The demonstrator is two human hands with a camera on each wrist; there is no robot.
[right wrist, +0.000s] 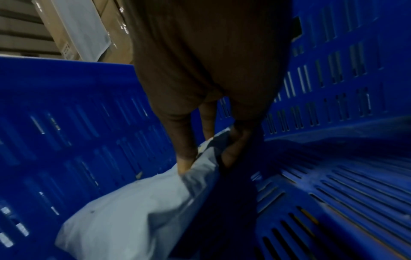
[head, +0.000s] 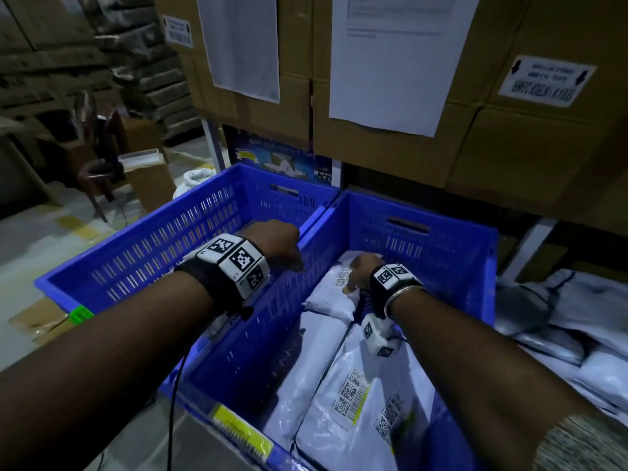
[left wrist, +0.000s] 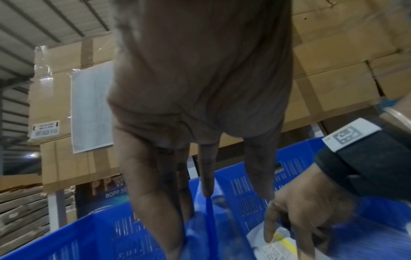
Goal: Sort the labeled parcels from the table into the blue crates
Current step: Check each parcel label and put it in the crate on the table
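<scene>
Two blue crates stand side by side under stacked cardboard cartons (head: 390, 154). The left crate (head: 163, 239) and the right crate (head: 448, 246) touch along their shared rims, which run from 7 to 1 o'clock in the head view.

Left hand (head: 277, 241): fingers straight and slightly spread, pointing down. In the left wrist view the fingertips (left wrist: 175, 246) rest at the rim of the left crate; holds nothing.

Right hand (head: 362, 270): reaches down into the right crate at its far end. In the right wrist view the fingers (right wrist: 184, 158) and thumb pinch the far edge of a white poly parcel (head: 334, 290).

Held parcel: lies in the right crate toward 12 o'clock, label (head: 343, 277) up, against the left wall. Long axis appears to run 6 to 12, though the wrist view is blurred. Its right side leaves bare slotted crate floor (right wrist: 333, 184) toward 3 o'clock, the one open strip inside.

Nearer parcels (head: 353, 385) fill the crate toward 6 o'clock, barcodes facing up, long axes roughly 7 to 1.

More white parcels (head: 577, 321) are piled outside the right crate at 3 o'clock, just beside its right wall.
</scene>
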